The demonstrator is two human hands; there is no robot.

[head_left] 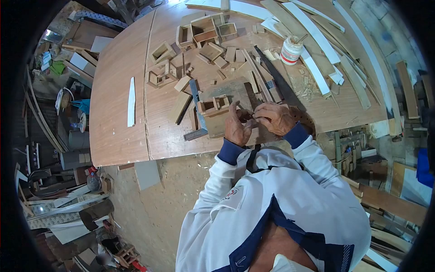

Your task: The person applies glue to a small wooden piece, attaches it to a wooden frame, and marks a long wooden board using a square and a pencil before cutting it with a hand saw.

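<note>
My left hand (237,125) and my right hand (275,118) meet at the table's near edge, fingertips pinched close together. Whatever small thing lies between them is too small and too covered to make out. Just left of my left hand, a small wooden box frame (213,107) rests on a flat board (216,127). Beside it lies a bluish metal strip (197,100), perhaps part of a square. A handsaw (277,77) lies beyond my right hand, its handle end partly behind my wrist. Thin wooden strips (258,75) run alongside the blade.
Several small wooden boxes (203,31) and offcuts cover the far middle of the table (115,99). A white jar (291,51) with a stick in it stands at the right, near long white strips (312,31). Another white strip (131,102) lies left. Scrap wood crowds the floor.
</note>
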